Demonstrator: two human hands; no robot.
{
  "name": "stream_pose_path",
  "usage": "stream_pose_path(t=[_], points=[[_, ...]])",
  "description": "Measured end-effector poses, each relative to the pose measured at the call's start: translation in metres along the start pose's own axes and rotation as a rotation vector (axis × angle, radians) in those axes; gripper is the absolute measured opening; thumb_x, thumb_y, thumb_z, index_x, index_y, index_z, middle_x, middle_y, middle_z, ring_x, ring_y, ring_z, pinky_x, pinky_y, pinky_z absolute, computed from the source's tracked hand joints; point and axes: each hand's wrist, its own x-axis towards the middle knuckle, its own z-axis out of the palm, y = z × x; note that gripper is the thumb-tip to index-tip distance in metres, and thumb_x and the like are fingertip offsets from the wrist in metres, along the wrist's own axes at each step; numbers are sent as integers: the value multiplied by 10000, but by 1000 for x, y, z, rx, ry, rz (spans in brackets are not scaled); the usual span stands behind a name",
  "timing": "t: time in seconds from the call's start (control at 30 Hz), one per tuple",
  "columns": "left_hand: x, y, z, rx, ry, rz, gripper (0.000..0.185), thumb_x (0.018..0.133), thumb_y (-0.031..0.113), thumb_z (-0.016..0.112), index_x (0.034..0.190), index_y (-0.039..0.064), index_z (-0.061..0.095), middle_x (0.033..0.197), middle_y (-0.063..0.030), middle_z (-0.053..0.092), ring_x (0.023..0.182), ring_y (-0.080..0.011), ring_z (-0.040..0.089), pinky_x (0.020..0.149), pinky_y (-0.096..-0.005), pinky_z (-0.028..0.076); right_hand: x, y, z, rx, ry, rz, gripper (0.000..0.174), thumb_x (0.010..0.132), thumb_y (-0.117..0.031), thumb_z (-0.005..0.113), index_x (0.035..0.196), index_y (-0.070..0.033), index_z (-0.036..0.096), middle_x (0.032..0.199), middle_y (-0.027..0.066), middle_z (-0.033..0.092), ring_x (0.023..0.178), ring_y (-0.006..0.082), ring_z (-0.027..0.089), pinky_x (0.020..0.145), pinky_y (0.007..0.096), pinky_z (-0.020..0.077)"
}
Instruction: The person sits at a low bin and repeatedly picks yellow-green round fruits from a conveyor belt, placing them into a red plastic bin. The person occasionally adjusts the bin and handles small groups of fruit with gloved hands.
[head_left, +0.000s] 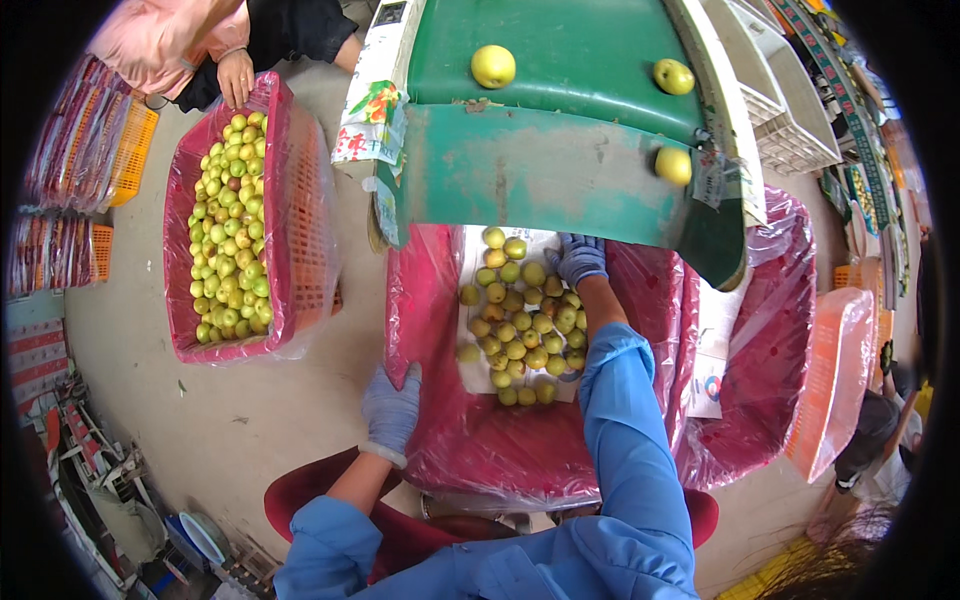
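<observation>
My left hand (391, 409), in a bluish glove, grips the near left rim of a crate lined with magenta plastic film (510, 442). My gloved right hand (581, 259) reaches to the far end inside that crate, thumb apart from the fingers. Its fingertips are close under the lip of a green conveyor chute (540, 169), and no fruit shows in it. Many yellow-green fruits (525, 322), which look like jujubes, lie over printed paper (476, 375) on the crate bottom. One fruit (673, 166) is on the chute; two more, one at left (493, 66), are on the green belt (555, 30) above.
At left stands a magenta-lined crate (281, 225) full of fruit, with another person's hand (235, 77) on its rim. A second lined crate (765, 375) with paper adjoins mine at right. Stacked crates (120, 150) stand far left; white crates (799, 112) are upper right.
</observation>
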Motion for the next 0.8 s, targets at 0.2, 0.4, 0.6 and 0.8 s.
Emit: stream_pose_path(t=[0.2,0.4,0.6,0.8], points=[[0,-2,2,8,-24,-82,514,812,431,626,1083,-2,574,962,-224,637,901,-377,607,801,-430,457,26,20,9,169,84,-164,523,859,-434,472,1250,-87,483,1305,174,472,1212,360,407,1059,462,269],[0,10,-5,45,-28,-74,490,815,421,623,1078,10,577,946,-225,641,896,-381,610,792,-429,460,21,19,14,192,177,-204,532,860,-410,473,1315,-140,424,1376,159,398,1275,365,337,1086,467,220],[-6,17,-8,52,33,8,465,826,411,606,1067,15,574,933,-232,639,892,-393,606,791,-433,461,0,2,2,44,-9,-159,505,866,-427,443,1305,-179,456,1432,113,331,1318,335,288,1087,525,164],[2,6,-4,112,-34,11,510,834,434,578,1100,0,557,982,-248,625,951,-397,591,834,-438,452,-121,-43,-34,215,-248,-344,424,851,-302,510,1243,-140,526,1070,174,621,979,329,601,855,425,459]])
